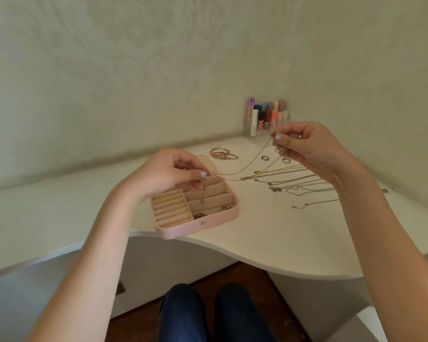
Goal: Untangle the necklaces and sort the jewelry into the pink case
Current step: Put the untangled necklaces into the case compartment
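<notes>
Two hands are shown above the white desk [269,230], the left hand [168,174] and right hand [304,146] each pinched on one end of a thin gold necklace [242,169] slung over the open pink case [195,228] at the desk's front edge, other necklaces [302,183] laid out towards the right edge.

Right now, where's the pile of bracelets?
In the head view, the bracelets lie on the white table, just behind the pink case, left of two loose rings.
</notes>
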`<state>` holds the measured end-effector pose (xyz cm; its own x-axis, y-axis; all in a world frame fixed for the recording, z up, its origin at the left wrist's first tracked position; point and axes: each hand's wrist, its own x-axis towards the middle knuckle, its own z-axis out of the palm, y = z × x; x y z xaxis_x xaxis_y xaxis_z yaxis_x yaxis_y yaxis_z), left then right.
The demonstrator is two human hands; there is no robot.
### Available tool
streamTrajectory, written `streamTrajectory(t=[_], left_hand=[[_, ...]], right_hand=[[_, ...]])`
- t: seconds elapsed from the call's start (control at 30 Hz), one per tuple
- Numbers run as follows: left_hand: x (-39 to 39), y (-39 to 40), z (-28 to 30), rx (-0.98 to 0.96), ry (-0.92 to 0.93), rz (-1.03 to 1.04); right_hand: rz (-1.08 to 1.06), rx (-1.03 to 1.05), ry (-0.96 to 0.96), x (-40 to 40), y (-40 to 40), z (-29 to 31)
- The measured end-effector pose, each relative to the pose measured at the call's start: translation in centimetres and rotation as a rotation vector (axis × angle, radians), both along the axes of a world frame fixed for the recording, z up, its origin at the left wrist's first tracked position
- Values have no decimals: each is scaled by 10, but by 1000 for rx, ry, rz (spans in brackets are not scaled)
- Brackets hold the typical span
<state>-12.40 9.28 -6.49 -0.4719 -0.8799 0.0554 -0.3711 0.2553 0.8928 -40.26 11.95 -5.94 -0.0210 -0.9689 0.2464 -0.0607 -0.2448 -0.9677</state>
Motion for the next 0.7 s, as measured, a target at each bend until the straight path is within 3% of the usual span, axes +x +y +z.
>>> streamTrajectory(t=[0.17,0.4,0.5,0.7], left_hand=[[-5,2,1,23,-64,-36],[3,1,-22,-133,-442,23],[3,2,-25,-194,-402,107],[6,2,-23,-158,-127,170]], right_hand=[[-4,-17,15,1,1,2],[36,-47,52,21,0,3],[66,-84,43,38,-5,8],[46,-166,-22,51,-13,25]])
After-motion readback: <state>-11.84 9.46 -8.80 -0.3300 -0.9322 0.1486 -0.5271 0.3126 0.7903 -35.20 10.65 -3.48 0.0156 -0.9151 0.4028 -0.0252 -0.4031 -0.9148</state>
